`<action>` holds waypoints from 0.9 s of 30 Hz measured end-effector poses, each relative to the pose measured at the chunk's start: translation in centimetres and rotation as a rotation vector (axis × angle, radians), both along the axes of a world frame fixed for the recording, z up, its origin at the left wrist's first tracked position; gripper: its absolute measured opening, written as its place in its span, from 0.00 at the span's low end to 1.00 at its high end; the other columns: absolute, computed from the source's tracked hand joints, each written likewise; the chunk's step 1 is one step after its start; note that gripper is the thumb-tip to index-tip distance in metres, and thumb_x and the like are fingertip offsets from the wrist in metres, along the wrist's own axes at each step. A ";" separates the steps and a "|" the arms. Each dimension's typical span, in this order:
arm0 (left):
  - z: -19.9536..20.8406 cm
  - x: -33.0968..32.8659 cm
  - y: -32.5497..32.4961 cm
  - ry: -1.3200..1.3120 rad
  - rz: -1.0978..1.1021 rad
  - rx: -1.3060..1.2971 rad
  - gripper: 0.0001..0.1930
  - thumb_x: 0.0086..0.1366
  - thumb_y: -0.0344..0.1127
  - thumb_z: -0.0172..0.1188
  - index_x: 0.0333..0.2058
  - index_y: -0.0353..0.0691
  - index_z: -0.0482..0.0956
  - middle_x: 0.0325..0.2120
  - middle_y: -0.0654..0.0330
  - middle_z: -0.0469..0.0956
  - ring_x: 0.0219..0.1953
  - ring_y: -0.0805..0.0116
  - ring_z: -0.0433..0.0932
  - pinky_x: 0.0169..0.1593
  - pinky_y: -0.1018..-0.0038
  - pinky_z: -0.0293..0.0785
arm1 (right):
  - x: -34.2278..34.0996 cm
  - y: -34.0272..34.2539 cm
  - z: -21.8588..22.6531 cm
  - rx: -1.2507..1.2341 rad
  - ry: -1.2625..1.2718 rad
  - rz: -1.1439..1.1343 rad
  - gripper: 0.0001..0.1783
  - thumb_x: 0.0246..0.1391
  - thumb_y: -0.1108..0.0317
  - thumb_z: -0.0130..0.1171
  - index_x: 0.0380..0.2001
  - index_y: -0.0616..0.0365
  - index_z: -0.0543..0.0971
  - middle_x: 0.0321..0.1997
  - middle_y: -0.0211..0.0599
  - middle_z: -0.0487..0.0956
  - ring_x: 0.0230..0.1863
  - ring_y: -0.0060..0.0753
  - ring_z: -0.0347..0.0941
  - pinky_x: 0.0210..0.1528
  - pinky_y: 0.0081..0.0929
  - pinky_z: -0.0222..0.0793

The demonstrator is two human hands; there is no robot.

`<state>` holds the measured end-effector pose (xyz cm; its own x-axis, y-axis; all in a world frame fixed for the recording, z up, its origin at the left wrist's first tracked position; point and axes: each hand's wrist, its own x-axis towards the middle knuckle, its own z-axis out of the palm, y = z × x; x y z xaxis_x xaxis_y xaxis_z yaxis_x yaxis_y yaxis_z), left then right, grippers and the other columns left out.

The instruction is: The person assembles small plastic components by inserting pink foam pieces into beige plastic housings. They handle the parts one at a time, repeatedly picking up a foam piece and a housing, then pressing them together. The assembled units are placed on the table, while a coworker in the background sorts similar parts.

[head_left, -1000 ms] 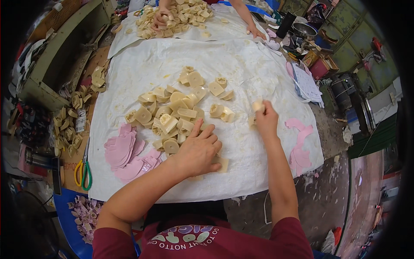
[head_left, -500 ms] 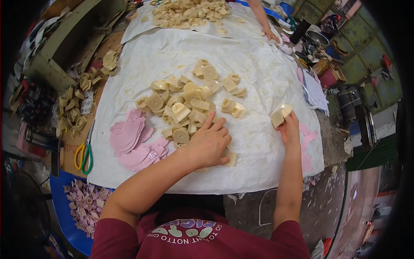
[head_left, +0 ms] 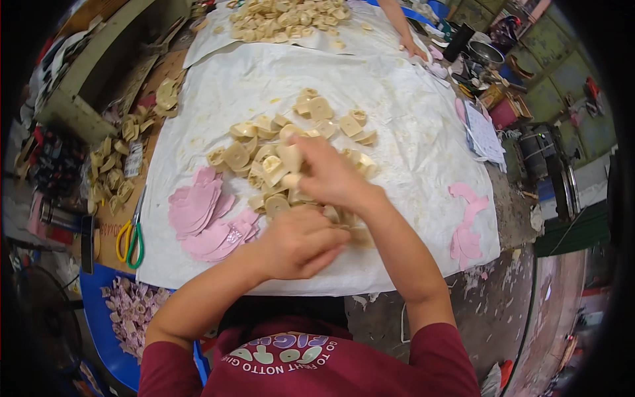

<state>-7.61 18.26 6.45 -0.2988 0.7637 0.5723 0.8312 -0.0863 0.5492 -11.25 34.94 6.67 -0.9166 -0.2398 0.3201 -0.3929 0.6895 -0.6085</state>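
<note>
A loose pile of cream moulded plastic pieces (head_left: 236, 156), rounded and hollow like small shoe heels, lies mid-table on a white sheet (head_left: 410, 126). Over the pile, my right hand (head_left: 331, 173) is blurred, its fingers and thumb closed around one cream plastic piece (head_left: 289, 159). My left hand (head_left: 301, 241) is curled at the near edge of the pile. Whatever its fingers may hold is hidden. A blurred beige piece (head_left: 360, 237) shows just beside its fingertips. Left of the pile are stacked pink cut-out sheets (head_left: 193, 206).
Scissors (head_left: 130, 241) with yellow and green handles lie at the left edge. A blue tub (head_left: 99, 324) of purplish pieces stands lower left. Pink scraps (head_left: 468, 225) lie at right, near papers (head_left: 484, 135). Another person's hand (head_left: 413, 47) rests at the far side near a bigger cream pile (head_left: 284, 23).
My right hand has swung from the right side of the sheet over to the pile, with a cream plastic piece. My left hand has drawn back slightly toward me and its fingers have curled.
</note>
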 end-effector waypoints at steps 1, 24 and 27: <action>0.5 -0.7 -0.6 0.000 0.070 0.037 0.10 0.53 0.29 0.63 0.36 0.42 0.79 0.33 0.57 0.76 0.36 0.58 0.76 0.46 0.62 0.73 | 0.0 -0.2 0.0 0.116 0.003 0.046 0.34 0.47 0.65 0.64 0.58 0.61 0.68 0.57 0.42 0.74 0.57 0.36 0.69 0.54 0.35 0.67; 0.7 -8.3 1.4 -0.054 0.448 -0.422 0.24 0.56 0.43 0.67 0.50 0.37 0.76 0.55 0.48 0.67 0.54 0.49 0.70 0.56 0.61 0.67 | -6.6 17.1 -3.4 -0.523 -0.476 -0.311 0.29 0.46 0.59 0.63 0.52 0.59 0.75 0.49 0.37 0.76 0.45 0.36 0.74 0.45 0.30 0.73; 0.8 -8.7 1.5 -0.044 0.418 -0.427 0.26 0.56 0.43 0.66 0.52 0.38 0.75 0.55 0.48 0.67 0.55 0.49 0.69 0.57 0.61 0.67 | -5.7 19.8 -4.2 -1.028 -0.411 -0.345 0.23 0.51 0.64 0.57 0.51 0.59 0.75 0.44 0.33 0.78 0.42 0.28 0.74 0.39 0.26 0.73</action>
<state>-16.27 19.79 7.23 -0.6398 0.7362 0.2204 0.7227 0.4789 0.4983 -16.92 54.69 2.45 -0.9627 0.2432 -0.1186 0.0775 -0.1724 -0.9820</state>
